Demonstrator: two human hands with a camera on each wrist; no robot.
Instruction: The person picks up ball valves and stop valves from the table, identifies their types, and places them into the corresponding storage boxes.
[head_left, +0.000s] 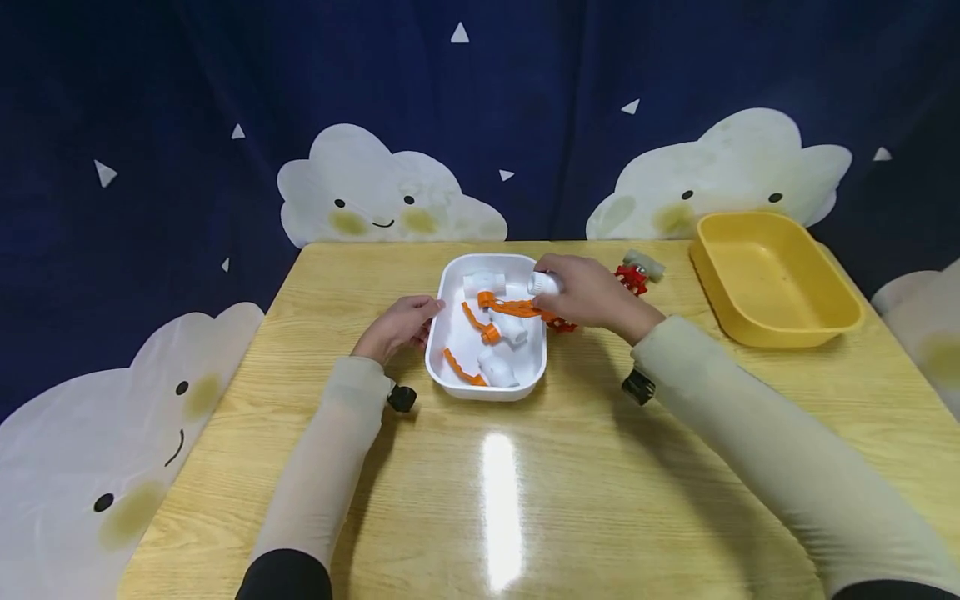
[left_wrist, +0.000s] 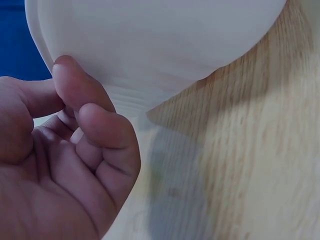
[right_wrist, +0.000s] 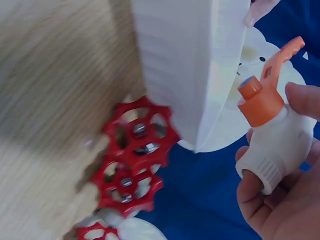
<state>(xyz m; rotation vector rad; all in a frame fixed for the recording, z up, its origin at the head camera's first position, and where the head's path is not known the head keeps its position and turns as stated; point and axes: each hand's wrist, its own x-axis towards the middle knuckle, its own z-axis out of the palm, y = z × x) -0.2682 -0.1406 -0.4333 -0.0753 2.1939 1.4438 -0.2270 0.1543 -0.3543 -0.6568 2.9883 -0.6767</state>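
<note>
- Hands, two in the head view: the left hand point(head_left: 401, 327) pinches the left rim of one white tray point(head_left: 480, 394); the right hand point(head_left: 588, 292) grips one white valve point(head_left: 543, 284) at the tray's right rim.
- Tray contents, same view: three further valves point(head_left: 497, 367), white-bodied with orange levers, lying loose.
- Surroundings, same view: one yellow basin point(head_left: 787, 333) at the right of the tabletop point(head_left: 435, 500); red handwheels point(head_left: 632, 280) beyond and beneath the right hand, which partly hides them; dark blue curtain point(head_left: 547, 83) behind, with four printed clouds point(head_left: 382, 192), some cut off by the frame.
- Left wrist view: one hand, fingers bent against the tray's outer wall; contents hidden by that wall.
- Right wrist view: one valve held, its orange cap and lever clear of the fingers; three red handwheels visible just beside the tray, the lowest cut off by the frame.
</note>
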